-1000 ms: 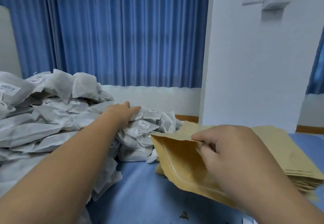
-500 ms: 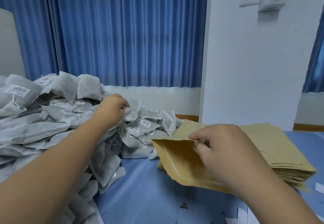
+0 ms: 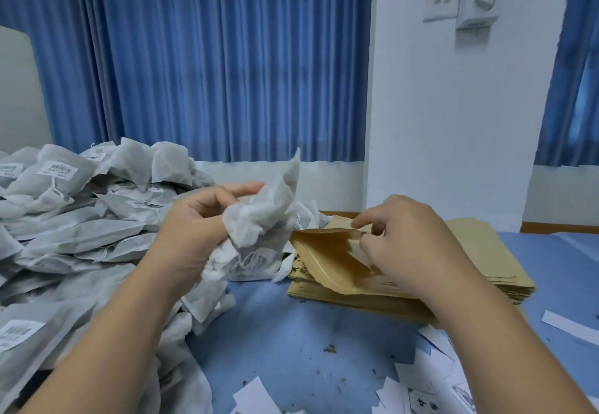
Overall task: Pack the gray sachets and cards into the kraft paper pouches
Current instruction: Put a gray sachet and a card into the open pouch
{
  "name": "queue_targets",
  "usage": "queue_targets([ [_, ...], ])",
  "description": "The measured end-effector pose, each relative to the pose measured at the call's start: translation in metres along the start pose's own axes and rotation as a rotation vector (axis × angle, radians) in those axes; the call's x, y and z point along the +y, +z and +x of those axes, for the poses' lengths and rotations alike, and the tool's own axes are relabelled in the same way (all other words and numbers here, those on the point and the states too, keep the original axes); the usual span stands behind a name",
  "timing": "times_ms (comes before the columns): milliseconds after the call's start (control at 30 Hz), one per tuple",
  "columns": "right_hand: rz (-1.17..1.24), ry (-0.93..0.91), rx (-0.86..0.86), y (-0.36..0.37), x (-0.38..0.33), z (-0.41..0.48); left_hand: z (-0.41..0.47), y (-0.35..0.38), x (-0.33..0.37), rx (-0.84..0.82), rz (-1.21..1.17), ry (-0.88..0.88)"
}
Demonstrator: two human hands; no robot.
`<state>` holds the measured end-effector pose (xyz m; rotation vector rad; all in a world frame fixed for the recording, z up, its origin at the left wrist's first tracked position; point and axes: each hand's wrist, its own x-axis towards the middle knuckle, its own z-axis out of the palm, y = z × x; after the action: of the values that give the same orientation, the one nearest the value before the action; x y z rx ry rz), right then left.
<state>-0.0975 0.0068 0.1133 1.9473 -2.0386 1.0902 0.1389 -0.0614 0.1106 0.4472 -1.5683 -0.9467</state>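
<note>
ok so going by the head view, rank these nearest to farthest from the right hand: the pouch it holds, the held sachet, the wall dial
From the right hand:
1. pouch: pinched in its fingers, just to its left.
2. sachet: further left, gripped by the left hand.
3. dial: high up on the back wall.

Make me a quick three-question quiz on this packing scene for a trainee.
1. True or false: the left hand holds a sachet.
2. What does the right hand pinch? A) a sachet B) a pouch C) nothing
3. Fill in: the pouch stack lies to the ___ of the sachet pile.
Key: 1 true; 2 B; 3 right.
</note>
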Motion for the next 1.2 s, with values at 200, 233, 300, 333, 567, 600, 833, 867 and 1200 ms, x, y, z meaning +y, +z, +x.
queue_targets([
  [200,0.031,0.011,-0.022,0.0,0.0,0.001,-0.007,0.019,0.02,-0.208,0.108,0.071],
  [233,0.05,0.02,-0.031,-0.001,0.0,0.0,-0.008,0.024,0.023,-0.238,0.089,0.078],
  [300,0.082,0.026,-0.046,-0.003,0.0,0.0,-0.011,0.033,0.024,-0.295,0.156,0.092],
  [333,0.09,0.02,-0.046,-0.005,0.001,0.0,-0.012,0.038,0.023,-0.329,0.252,0.095],
  [567,0.168,0.025,-0.083,-0.012,0.001,-0.003,-0.016,0.05,0.024,-0.485,0.613,0.049],
  [600,0.188,0.029,-0.088,-0.011,0.001,-0.003,-0.016,0.05,0.025,-0.493,0.627,0.052],
  [833,0.247,0.094,-0.068,-0.011,0.004,-0.002,-0.015,0.05,0.023,-0.581,0.76,-0.003],
  [867,0.241,0.091,-0.063,-0.011,0.002,-0.002,-0.015,0.052,0.022,-0.596,0.788,-0.004],
  [1200,0.086,0.018,-0.104,-0.005,-0.012,-0.006,-0.018,0.071,0.005,-0.299,0.887,0.121],
])
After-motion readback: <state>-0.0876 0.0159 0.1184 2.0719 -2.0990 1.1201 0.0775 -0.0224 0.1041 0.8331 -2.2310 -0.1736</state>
